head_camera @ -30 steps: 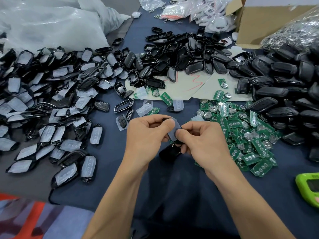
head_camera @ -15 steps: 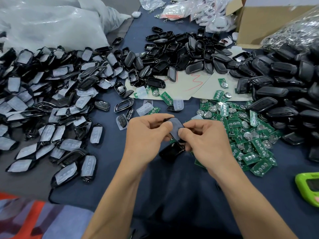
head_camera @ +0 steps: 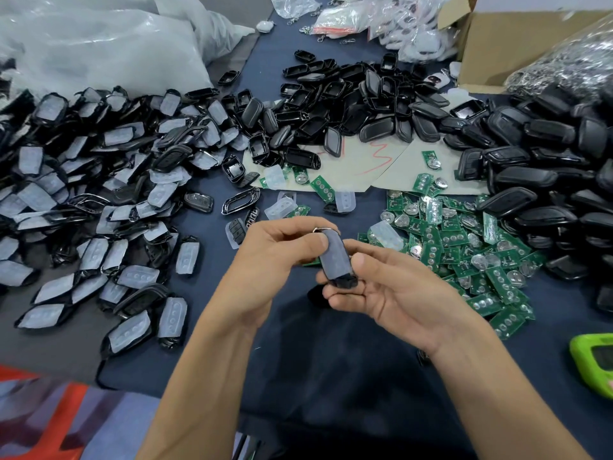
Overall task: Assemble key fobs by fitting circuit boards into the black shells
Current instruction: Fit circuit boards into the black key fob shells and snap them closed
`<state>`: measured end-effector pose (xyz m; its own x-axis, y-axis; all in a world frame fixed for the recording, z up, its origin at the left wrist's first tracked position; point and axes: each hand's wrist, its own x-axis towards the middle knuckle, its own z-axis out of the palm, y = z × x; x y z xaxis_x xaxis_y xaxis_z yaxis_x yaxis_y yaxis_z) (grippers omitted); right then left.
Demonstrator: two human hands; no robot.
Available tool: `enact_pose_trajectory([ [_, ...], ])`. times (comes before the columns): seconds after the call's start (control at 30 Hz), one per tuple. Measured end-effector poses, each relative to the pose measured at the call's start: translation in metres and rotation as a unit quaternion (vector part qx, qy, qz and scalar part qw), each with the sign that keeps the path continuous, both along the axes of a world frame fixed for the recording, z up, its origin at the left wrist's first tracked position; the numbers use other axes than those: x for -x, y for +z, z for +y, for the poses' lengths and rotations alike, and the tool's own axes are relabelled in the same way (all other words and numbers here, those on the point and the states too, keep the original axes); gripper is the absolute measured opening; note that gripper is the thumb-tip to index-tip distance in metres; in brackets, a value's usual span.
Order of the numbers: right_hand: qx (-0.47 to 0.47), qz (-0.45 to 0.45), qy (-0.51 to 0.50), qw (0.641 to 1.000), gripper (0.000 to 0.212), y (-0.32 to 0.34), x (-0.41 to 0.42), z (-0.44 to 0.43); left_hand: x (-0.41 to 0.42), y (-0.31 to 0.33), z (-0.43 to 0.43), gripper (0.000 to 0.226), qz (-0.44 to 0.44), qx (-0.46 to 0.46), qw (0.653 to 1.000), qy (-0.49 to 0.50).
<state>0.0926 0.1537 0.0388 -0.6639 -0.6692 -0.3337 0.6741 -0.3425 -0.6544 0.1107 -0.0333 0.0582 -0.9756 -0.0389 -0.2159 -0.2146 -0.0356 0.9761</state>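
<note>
I hold one black key fob shell point(head_camera: 335, 260) with a translucent rubber pad over its face, above the dark blue cloth. My left hand point(head_camera: 275, 260) grips its upper end, thumb pressed on the pad. My right hand point(head_camera: 391, 290) cups its lower end from below, palm turned up, fingers curled under it. A pile of green circuit boards point(head_camera: 464, 257) lies just right of my hands. Shells fitted with pads point(head_camera: 99, 207) are heaped on the left. Empty black shells point(head_camera: 348, 104) lie at the back, more black shells point(head_camera: 547, 180) on the right.
A cardboard box point(head_camera: 517, 44) stands at the back right beside a bag of metal parts point(head_camera: 570, 58). Clear plastic bags point(head_camera: 99, 44) fill the back left. A green device point(head_camera: 593, 360) sits at the right edge. Loose pads point(head_camera: 282, 207) and boards lie ahead of my hands.
My right hand has turned palm up and dropped under the shell, where before its fingers pinched the pad from above. The shell now shows more fully between my hands.
</note>
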Motion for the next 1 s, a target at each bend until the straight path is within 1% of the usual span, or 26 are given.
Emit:
enact_pose_trajectory([
  [0.07, 0.025, -0.002, 0.019, 0.999, 0.049, -0.002, 0.000, -0.001, -0.001, -0.001, 0.002, 0.022, 0.005, 0.002, 1.000, -0.003],
  [0.1, 0.032, -0.004, 0.021, 0.999, 0.047, -0.003, 0.000, -0.001, -0.001, -0.001, 0.005, 0.025, 0.015, 0.011, 1.000, 0.013],
  [0.13, 0.033, -0.010, 0.014, 0.999, 0.040, -0.004, 0.000, -0.001, -0.001, -0.001, 0.008, 0.028, 0.030, 0.025, 0.998, 0.043],
  [0.2, 0.028, -0.029, -0.016, 0.999, 0.027, -0.006, 0.002, -0.003, -0.004, -0.002, 0.015, 0.034, 0.074, 0.080, 0.986, 0.129],
  [0.27, 0.022, -0.046, -0.039, 0.998, 0.027, -0.007, 0.004, -0.005, -0.009, -0.005, 0.021, 0.036, 0.129, 0.173, 0.959, 0.186],
  [0.33, 0.019, -0.049, -0.053, 0.997, 0.029, -0.008, 0.006, -0.007, -0.015, -0.005, 0.028, 0.036, 0.166, 0.282, 0.927, 0.184],
  [0.37, 0.019, -0.048, -0.057, 0.997, 0.028, -0.007, 0.006, -0.008, -0.017, -0.005, 0.031, 0.038, 0.176, 0.315, 0.917, 0.171],
  [0.43, 0.018, -0.037, -0.059, 0.997, 0.026, -0.006, 0.007, -0.011, -0.018, -0.007, 0.036, 0.041, 0.196, 0.346, 0.906, 0.145],
  [0.53, -0.005, -0.016, -0.068, 0.998, 0.025, -0.003, 0.008, -0.014, -0.021, -0.011, 0.040, 0.040, 0.249, 0.402, 0.870, 0.141],
  [0.57, -0.010, -0.014, -0.077, 0.997, 0.027, -0.002, 0.009, -0.014, -0.021, -0.014, 0.041, 0.040, 0.258, 0.411, 0.863, 0.140],
  [0.6, -0.012, -0.017, -0.089, 0.996, 0.028, -0.003, 0.010, -0.015, -0.021, -0.015, 0.043, 0.040, 0.255, 0.411, 0.865, 0.132],
  [0.63, -0.013, -0.022, -0.105, 0.994, 0.029, -0.003, 0.011, -0.014, -0.021, -0.015, 0.045, 0.041, 0.246, 0.404, 0.874, 0.114],
  [0.7, -0.019, -0.033, -0.130, 0.991, 0.025, -0.004, 0.012, -0.012, -0.018, -0.015, 0.043, 0.043, 0.205, 0.354, 0.909, 0.078],
  [0.73, -0.023, -0.036, -0.134, 0.990, 0.023, -0.005, 0.012, -0.011, -0.015, -0.014, 0.037, 0.043, 0.168, 0.315, 0.930, 0.085],
  [0.77, -0.025, -0.036, -0.133, 0.990, 0.023, -0.005, 0.011, -0.009, -0.011, -0.014, 0.028, 0.041, 0.128, 0.280, 0.944, 0.114],
  [0.8, -0.027, -0.036, -0.132, 0.990, 0.024, -0.005, 0.011, -0.007, -0.008, -0.016, 0.016, 0.039, 0.089, 0.264, 0.947, 0.161],
  [0.83, -0.026, -0.038, -0.134, 0.990, 0.025, -0.004, 0.010, -0.006, -0.005, -0.019, 0.002, 0.039, 0.055, 0.273, 0.938, 0.206],
  [0.87, -0.025, -0.039, -0.135, 0.990, 0.026, -0.004, 0.009, -0.005, -0.003, -0.022, -0.010, 0.042, 0.024, 0.306, 0.922, 0.235],
  [0.93, -0.022, -0.039, -0.137, 0.990, 0.027, -0.005, 0.009, -0.005, -0.002, -0.030, -0.027, 0.056, -0.029, 0.396, 0.887, 0.235],
  [1.0, -0.024, -0.039, -0.139, 0.989, 0.027, -0.004, 0.010, -0.008, -0.002, -0.037, -0.030, 0.070, -0.054, 0.455, 0.862, 0.215],
])
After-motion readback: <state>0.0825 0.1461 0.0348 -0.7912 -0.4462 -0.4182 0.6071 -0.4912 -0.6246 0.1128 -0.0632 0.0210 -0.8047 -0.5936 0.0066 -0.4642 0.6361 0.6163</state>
